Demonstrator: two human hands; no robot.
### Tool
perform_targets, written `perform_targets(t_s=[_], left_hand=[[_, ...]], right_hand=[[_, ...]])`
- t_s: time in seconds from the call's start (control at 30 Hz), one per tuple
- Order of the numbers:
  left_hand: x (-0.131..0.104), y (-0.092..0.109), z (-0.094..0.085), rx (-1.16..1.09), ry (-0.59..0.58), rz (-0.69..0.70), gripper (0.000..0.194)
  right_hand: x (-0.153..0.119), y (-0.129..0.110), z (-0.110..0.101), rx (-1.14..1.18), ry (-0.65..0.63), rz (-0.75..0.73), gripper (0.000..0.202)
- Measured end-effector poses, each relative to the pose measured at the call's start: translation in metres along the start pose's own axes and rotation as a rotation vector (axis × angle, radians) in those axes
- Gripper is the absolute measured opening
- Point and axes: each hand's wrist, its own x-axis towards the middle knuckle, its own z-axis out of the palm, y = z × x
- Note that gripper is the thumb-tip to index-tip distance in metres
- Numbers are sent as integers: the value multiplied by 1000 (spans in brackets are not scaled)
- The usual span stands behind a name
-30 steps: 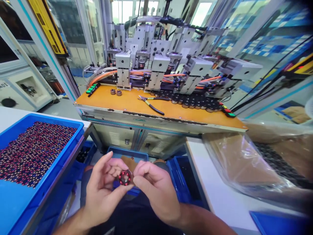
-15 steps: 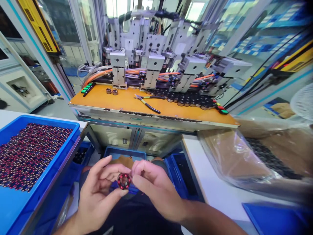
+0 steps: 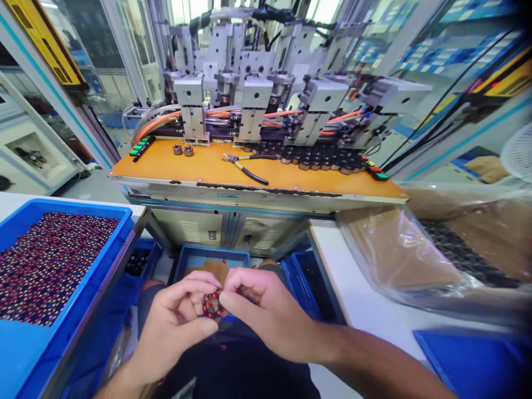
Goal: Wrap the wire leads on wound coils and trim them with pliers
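From the head camera: both hands are up in front of the lap, low in the frame. The left hand and right hand meet on a small wound stator ring, dark with red coils; the fingers of both are pinched on its rim. It looks light and rigid, a metal core, but those fine windings would likely scuff or snag, so the outer edge seems the safe place to hold. A blue bin of similar rings sits to the left. Pliers lie on the orange bench beyond.
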Motion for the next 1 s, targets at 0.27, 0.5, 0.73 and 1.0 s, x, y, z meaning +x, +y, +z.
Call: perform_targets(t_s=[0.27, 0.5, 0.73, 1.0], left_hand=[[-2, 7, 2, -208, -67, -131, 29], [-1, 11, 4, -94, -41, -150, 27], [-1, 16, 4, -204, -151, -204, 28], [1, 19, 6, -49, -249, -406, 32]], right_hand=[[4, -11, -33, 129, -215, 253, 36], [8, -24, -24, 138, -240, 249, 29], [14, -20, -52, -109, -365, 96, 28], [44, -20, -36, -112, -550, -393, 9]])
